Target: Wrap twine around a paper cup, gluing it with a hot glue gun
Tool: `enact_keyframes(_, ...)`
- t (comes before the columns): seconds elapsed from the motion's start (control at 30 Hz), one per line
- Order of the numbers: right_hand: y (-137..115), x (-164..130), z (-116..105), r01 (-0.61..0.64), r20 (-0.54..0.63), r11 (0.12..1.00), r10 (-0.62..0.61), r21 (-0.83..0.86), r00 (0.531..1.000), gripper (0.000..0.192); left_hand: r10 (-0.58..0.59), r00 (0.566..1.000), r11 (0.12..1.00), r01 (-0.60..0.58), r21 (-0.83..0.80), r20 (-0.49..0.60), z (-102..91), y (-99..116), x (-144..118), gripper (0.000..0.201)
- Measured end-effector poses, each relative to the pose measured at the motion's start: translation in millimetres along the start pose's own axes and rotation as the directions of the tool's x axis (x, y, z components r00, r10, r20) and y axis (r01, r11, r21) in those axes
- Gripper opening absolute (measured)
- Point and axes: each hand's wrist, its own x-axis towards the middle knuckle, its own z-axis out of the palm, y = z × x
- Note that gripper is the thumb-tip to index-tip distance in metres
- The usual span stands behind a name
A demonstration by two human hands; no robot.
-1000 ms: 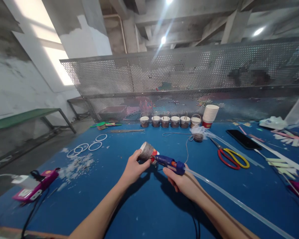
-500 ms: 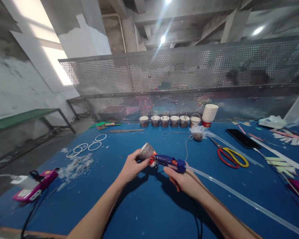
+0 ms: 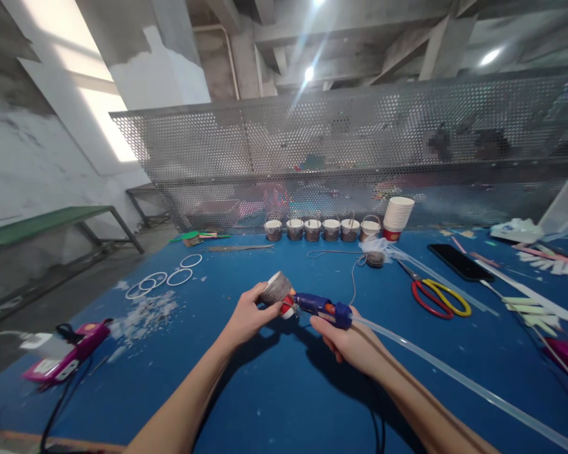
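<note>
The left hand [image 3: 247,316] is closed around a paper cup wrapped in grey-brown cord [image 3: 275,289], holding it on its side above the blue table [image 3: 274,391], fingers curled over the wrapped wall and thumb on the near side. The right hand [image 3: 348,340] grips a blue glue gun [image 3: 319,307], fingers folded round its handle, with the nozzle pointing left and touching the cup near its red base. A long clear glue stick [image 3: 454,378] runs out of the gun's back end, trailing away to the right of the right hand and toward the near edge. Beyond the right hand, farther out on the table, lie red-and-yellow scissors [image 3: 438,297] and a black phone [image 3: 460,261]. Straight ahead of both hands, at the far edge, stands a row of wrapped cups [image 3: 319,229] beside a stack of white paper cups [image 3: 397,219]. Out to the left of the left hand lie white rings [image 3: 165,279] and a pink glue gun [image 3: 69,358].
</note>
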Motion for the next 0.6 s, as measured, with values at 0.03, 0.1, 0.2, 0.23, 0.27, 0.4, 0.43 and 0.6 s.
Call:
enact_keyframes(0.03, -0.6, 0.8, -0.9, -0.021, -0.016, 1.0, 0.021, 0.004, 1.0, 0.036, 0.005, 1.0, 1.0, -0.005, 0.001, 0.008, -0.2, 0.2, 0.1, 0.022)
enact_keyframes(0.1, -1.7, 2.0, -2.3, -0.045, -0.03, 0.999, 0.045, 0.012, 0.999, 0.035, 0.01, 1.0, 1.0, -0.01, 0.0, 0.016, -0.1, 0.7, 0.3, 0.024)
enact_keyframes(0.2, -1.6, 1.7, -1.7, -0.042, -0.016, 0.999, 0.042, 0.002, 0.999, 0.035, 0.012, 1.0, 1.0, -0.012, -0.008, 0.014, 0.4, 1.6, 0.6, 0.025)
enact_keyframes(0.23, -1.0, 1.2, -0.8, -0.033, -0.008, 0.999, 0.033, -0.005, 0.999, 0.035, 0.014, 1.0, 1.0, -0.014, -0.011, 0.014, 0.6, 2.1, 0.6, 0.024)
enact_keyframes(0.27, -0.2, 0.7, 0.4, -0.016, 0.002, 1.0, 0.016, -0.013, 1.0, 0.035, 0.017, 1.0, 1.0, -0.017, -0.013, 0.015, 0.7, 2.7, 0.5, 0.024)
enact_keyframes(0.4, 4.0, -0.7, 5.5, 0.065, 0.044, 0.998, -0.064, -0.014, 0.997, 0.036, 0.041, 0.999, 0.999, -0.041, -0.012, 0.025, 0.7, 4.1, -0.2, 0.024)
enact_keyframes(0.43, 4.9, -0.8, 6.3, 0.07, 0.054, 0.998, -0.069, -0.01, 0.996, 0.037, 0.045, 0.999, 0.999, -0.045, -0.006, 0.027, 0.6, 3.9, -0.3, 0.024)
enact_keyframes(0.6, 6.4, -0.3, 5.5, 0.068, 0.061, 0.998, -0.069, 0.012, 0.996, 0.035, 0.041, 0.998, 0.999, -0.043, 0.034, 0.037, 0.0, 0.3, 1.1, 0.022)
